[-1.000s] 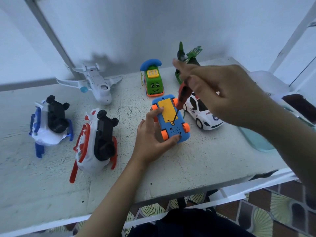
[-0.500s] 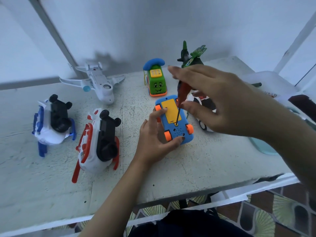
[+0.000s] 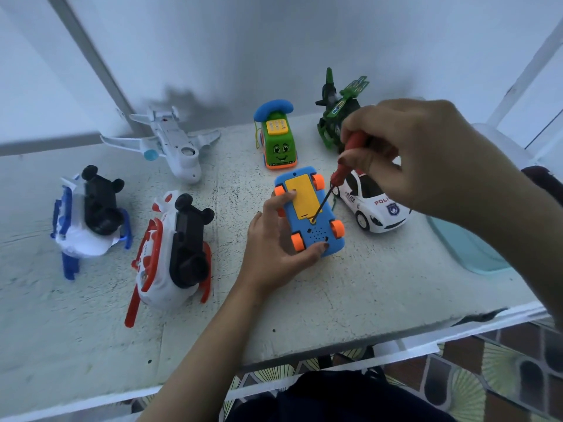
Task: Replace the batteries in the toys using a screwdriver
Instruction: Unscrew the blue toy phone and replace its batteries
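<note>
My right hand (image 3: 420,156) has its grip pinched on the red screwdriver (image 3: 336,178), whose tip meets the near end of the yellow battery cover (image 3: 301,196). My left hand (image 3: 274,239) curls its grip round the upturned blue toy car (image 3: 313,236), mid-worktop (image 3: 365,284). A white police car (image 3: 371,205) sits just right of it.

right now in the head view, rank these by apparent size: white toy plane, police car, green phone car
1. white toy plane
2-3. police car and green phone car look alike, so unranked
</note>
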`<state>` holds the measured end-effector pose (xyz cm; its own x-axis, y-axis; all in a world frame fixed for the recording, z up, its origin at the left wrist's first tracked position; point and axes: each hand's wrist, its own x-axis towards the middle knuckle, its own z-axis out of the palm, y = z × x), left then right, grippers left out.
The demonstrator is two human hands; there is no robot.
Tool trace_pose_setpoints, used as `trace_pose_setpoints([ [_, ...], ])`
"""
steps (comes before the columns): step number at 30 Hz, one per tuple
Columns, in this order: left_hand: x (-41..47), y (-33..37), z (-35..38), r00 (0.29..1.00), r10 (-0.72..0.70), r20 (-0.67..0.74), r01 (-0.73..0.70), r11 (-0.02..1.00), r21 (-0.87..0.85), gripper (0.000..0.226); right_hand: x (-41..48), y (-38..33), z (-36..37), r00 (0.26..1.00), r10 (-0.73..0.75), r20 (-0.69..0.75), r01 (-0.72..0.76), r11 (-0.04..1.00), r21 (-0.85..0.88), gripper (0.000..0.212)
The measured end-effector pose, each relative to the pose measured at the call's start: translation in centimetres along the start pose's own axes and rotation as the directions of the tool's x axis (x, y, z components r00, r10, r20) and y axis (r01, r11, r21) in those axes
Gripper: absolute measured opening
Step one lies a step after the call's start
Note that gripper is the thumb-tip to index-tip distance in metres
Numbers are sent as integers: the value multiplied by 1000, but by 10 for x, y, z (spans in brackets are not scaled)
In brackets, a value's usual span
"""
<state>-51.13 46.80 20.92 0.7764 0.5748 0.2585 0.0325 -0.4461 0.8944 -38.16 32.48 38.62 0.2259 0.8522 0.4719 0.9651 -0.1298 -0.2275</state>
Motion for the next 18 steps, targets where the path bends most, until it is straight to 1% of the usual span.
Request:
trace_pose_setpoints([
  [5, 0, -1, 0, 1000, -1, -8, 1, 999, -50, 74, -6, 1, -4, 998, 61, -2, -61, 996, -64, 43],
  [9, 1, -2, 2, 1000, -8, 7, 9, 998, -55, 76, -13, -4, 2, 996, 86, 6, -84, 984, -156, 55],
  [10, 1, -2, 2, 1000, -8, 6, 8, 999, -50, 77, -14, -6, 4, 995, 103, 3, -102, 987, -128, 57],
  [11, 1, -2, 2, 1000, -5, 5, 5, 999, -44, 76, -15, -7, 5, 993, 122, 9, -121, 991, -55, 56],
  [13, 1, -2, 2, 1000, 10, -1, -10, 999, -32, 75, -14, -10, 4, 991, 111, 71, -121, 981, 150, 55],
  [14, 1, -1, 2, 1000, 17, -5, -17, 999, -28, 74, -13, -11, 4, 994, 59, 87, -77, 972, 221, 54],
  [15, 1, -1, 2, 1000, 21, -8, -21, 1000, -21, 73, -12, -10, 4, 997, -11, 78, -9, 967, 256, 52],
  [16, 1, 0, 2, 1000, 24, -11, -24, 1000, -12, 72, -11, -10, 3, 996, -71, 60, 52, 959, 277, 50],
  [18, 0, 0, 2, 999, 31, -12, -31, 999, 12, 72, -11, -10, 3, 991, -130, 30, 115, 946, 304, 44],
])
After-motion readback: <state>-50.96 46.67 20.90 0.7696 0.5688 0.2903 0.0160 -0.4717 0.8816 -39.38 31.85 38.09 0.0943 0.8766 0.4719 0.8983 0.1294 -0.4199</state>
